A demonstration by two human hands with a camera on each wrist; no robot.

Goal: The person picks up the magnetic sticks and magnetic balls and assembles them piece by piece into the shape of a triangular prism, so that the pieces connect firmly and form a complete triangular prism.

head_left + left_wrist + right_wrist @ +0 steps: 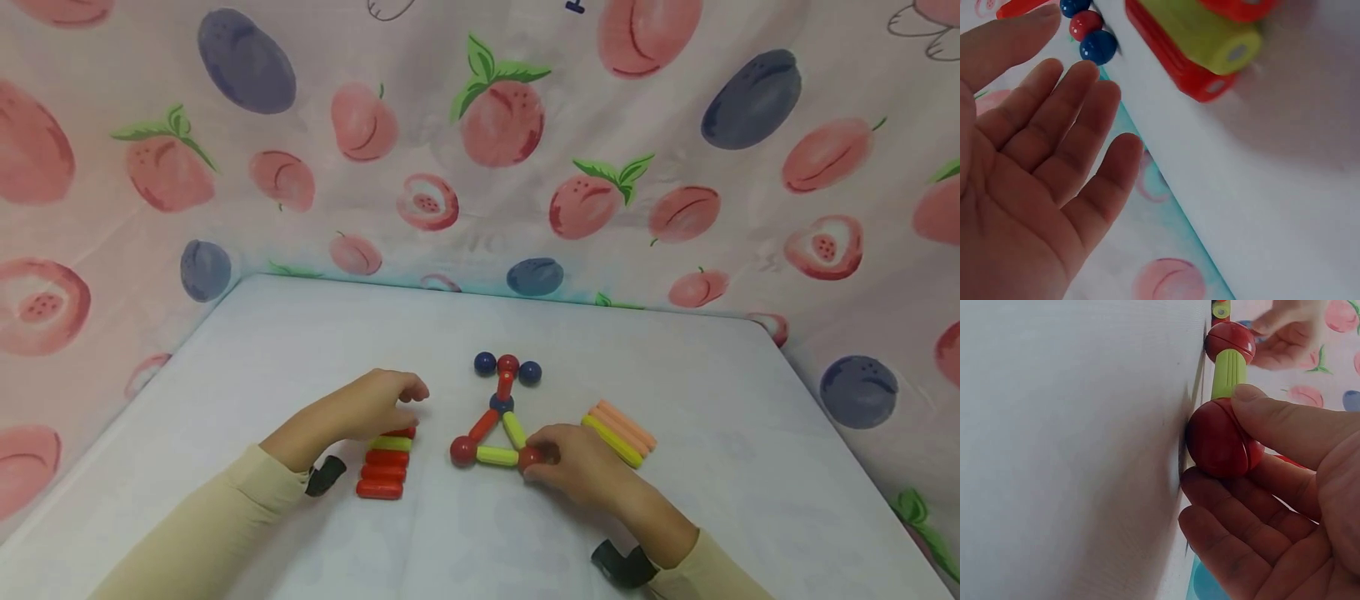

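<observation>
A triangle of magnetic sticks and balls lies mid-table. Its lower side is a yellow-green stick point(497, 457) between a left red ball point(463, 451) and a right red ball point(1219, 439). My right hand point(581, 467) pinches that right ball between thumb and fingers. At the triangle's top is a blue ball point(502, 404), from which a red stick point(505, 385) runs to another red ball point(507, 365) flanked by two blue balls. My left hand point(375, 404) hovers at the far end of a row of red and yellow-green sticks point(382, 473), its fingers point(1088, 125) loosely extended and holding nothing.
Right of the triangle, beyond my right hand, lie yellow and peach-coloured sticks point(621, 432) side by side. A white table point(315, 333) carries everything. Fruit-printed cloth point(465, 200) rises behind it and at both sides. Each wrist wears a black mount point(624, 567).
</observation>
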